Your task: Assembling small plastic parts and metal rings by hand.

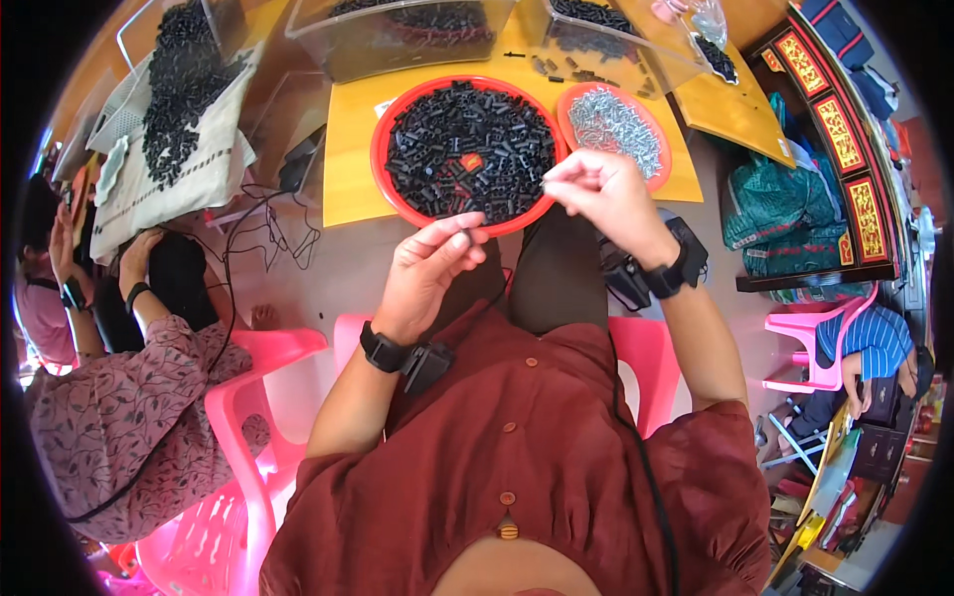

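Black plastic fitting (pixel 470 234), held at the near edge of the red basin (pixel 379 154). Pinched between thumb and fingertips of the left hand (pixel 422 276), grip closed on it. Right hand (pixel 611 204) at the basin's right edge, thumb and forefinger brought together; a tiny pale glint at the tips, possibly a metal screw, not confirmed.

Handling, as judged: very light, rigid, hard-walled; probably smooth enough to slip or spin under a loose pinch, but unlikely to break. Best held by the long sides, close to the middle, with both ends left free. To be picked singly from the loose black fittings (pixel 427 139) heaped inside the basin, where tangling seems improbable but dragging up neighbours likely.

Silver metal screws (pixel 616 124) in the orange tray (pixel 666 149), just right of the basin: small, hard, probably prone to rolling; to be taken by the shank.

Hard to make out: most of the held fitting, covered by fingers; its exact profile, holes and ends. Unidentified: an orange-red scrap (pixel 470 161) among the fittings within the basin. Cut off by the upper edge of view: the clear plastic bin (pixel 407 62) beyond the basin.
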### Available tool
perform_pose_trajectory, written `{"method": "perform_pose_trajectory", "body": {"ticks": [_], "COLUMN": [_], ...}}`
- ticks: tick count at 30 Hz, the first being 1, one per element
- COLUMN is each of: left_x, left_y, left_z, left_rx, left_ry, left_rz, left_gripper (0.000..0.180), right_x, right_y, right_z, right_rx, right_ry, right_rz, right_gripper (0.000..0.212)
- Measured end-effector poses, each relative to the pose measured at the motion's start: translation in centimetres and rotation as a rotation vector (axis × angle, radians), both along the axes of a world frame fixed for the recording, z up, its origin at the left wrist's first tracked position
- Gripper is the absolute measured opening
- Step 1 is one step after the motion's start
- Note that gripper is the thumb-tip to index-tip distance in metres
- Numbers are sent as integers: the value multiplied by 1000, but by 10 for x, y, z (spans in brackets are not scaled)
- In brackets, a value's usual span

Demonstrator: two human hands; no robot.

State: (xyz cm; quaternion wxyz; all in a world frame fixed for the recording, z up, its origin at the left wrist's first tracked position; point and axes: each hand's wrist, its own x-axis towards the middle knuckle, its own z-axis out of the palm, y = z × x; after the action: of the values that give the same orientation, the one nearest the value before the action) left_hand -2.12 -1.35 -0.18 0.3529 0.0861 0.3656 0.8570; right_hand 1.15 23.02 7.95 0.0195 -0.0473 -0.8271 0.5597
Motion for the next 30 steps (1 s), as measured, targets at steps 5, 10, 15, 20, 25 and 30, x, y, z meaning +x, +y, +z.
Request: {"method": "perform_pose_trajectory", "body": {"ticks": [5,10,15,20,25,30], "left_x": [3,3,4,6,3,-1], "left_y": [7,4,2,6,3,3], "left_z": [6,-1,3,7,-1,2], "left_rx": [-47,-138,-163,-130,-141,-96], "left_ry": [181,242,252,201,260,208], "left_rz": [59,58,57,102,34,26], "left_gripper": [32,26,19,14,12,12], "right_x": [11,12,14,15,14,14], "right_y": [-44,-57,-60,-61,-67,-65], "right_z": [3,9,10,8,12,16], "right_rx": [-1,41,155,286,375,426], "right_ry": [68,54,91,176,228,220], "right_rz": [140,156,193,213,261,236], "right_gripper": [14,17,17,15,14,14]}}
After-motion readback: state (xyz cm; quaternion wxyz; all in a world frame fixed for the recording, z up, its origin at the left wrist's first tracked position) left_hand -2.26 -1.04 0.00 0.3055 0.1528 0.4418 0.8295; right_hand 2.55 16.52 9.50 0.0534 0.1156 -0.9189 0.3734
